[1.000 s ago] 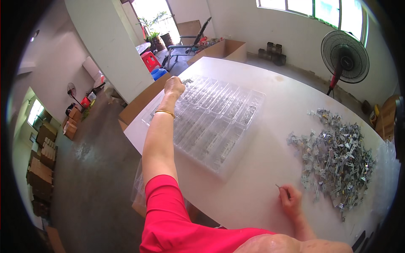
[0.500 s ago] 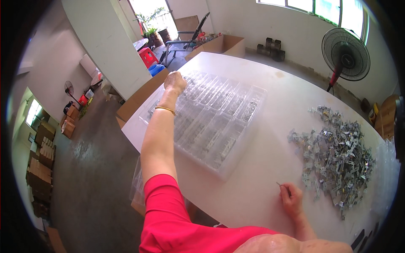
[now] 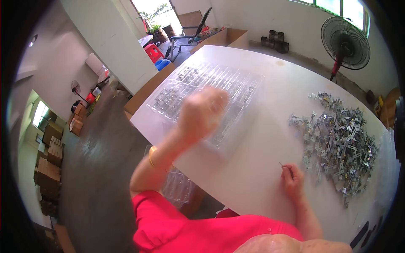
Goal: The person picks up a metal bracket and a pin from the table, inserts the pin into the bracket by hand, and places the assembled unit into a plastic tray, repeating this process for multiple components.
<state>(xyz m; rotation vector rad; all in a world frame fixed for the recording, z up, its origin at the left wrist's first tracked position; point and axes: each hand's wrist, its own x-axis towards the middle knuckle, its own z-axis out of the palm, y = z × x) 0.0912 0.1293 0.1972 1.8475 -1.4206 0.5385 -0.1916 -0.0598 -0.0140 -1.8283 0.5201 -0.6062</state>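
My left hand [image 3: 203, 111], smeared by motion, hangs over the near part of a clear plastic compartment tray [image 3: 258, 79]. Whether its fingers hold anything does not show. Small metal parts lie in the tray's compartments, some of them covered by the hand and forearm. On the white table [image 3: 257, 168], my right hand [image 3: 292, 179] is closed in a pinch on a thin metal piece [image 3: 281, 164], whose tip sticks out past the fingers. To the right of that hand spreads a heap of small silvery metal parts [image 3: 344, 145].
Clear plastic trays [image 3: 386, 162] stand at the right table edge. Another clear tray [image 3: 177, 187] sits below the table's left edge. A cardboard box [image 3: 145, 90] adjoins the far left side. Behind the table are a standing fan [image 3: 346, 44] and a folding chair [image 3: 192, 36].
My left hand has swung from the tray's far left corner back toward me and to the right. The right hand keeps its pinch in nearly the same spot. The view has shifted slightly.
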